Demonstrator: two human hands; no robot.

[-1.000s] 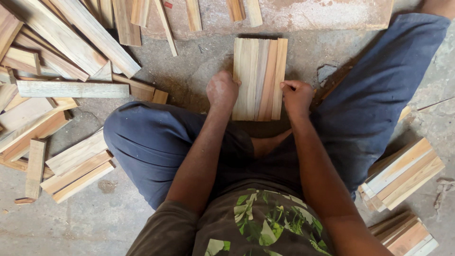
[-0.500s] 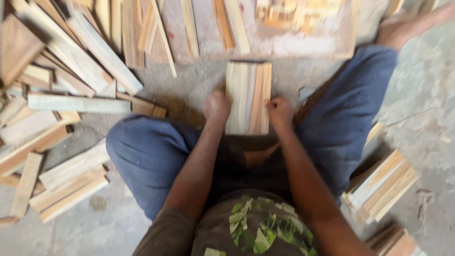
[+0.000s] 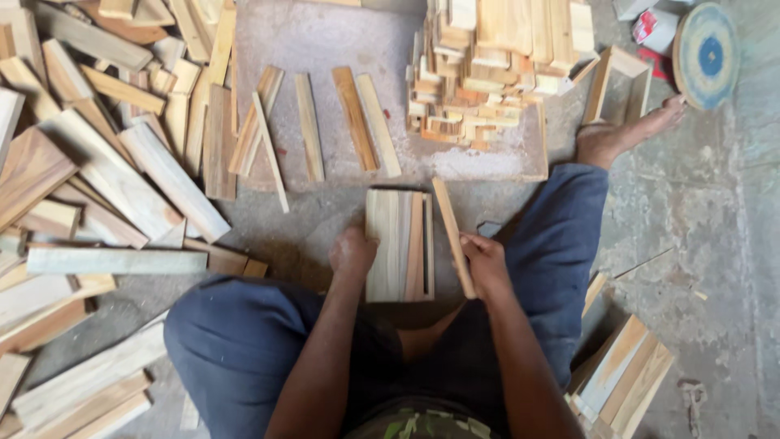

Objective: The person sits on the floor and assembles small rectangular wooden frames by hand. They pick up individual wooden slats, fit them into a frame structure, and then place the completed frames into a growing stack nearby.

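I sit on the floor with a flat set of wooden slats [image 3: 396, 244] laid side by side between my knees. My left hand [image 3: 352, 252] rests as a fist against the set's left edge. My right hand [image 3: 484, 264] grips a narrow wooden slat [image 3: 452, 236], lifted off the right side of the set and tilted away from it. A dark gap shows where that slat lay.
A heap of planks [image 3: 97, 179] fills the left. Several loose slats [image 3: 341, 122] lie on a board ahead. A stack of small wood blocks [image 3: 496, 65] stands beyond, with a wooden frame [image 3: 613, 85] and a round disc [image 3: 705, 53] at right. More slat bundles [image 3: 621, 378] lie by my right leg.
Both hands were pressing the slat set's sides together. Now my right hand has pulled the rightmost slat free and tilted it away. The camera has tipped up, showing more floor ahead.
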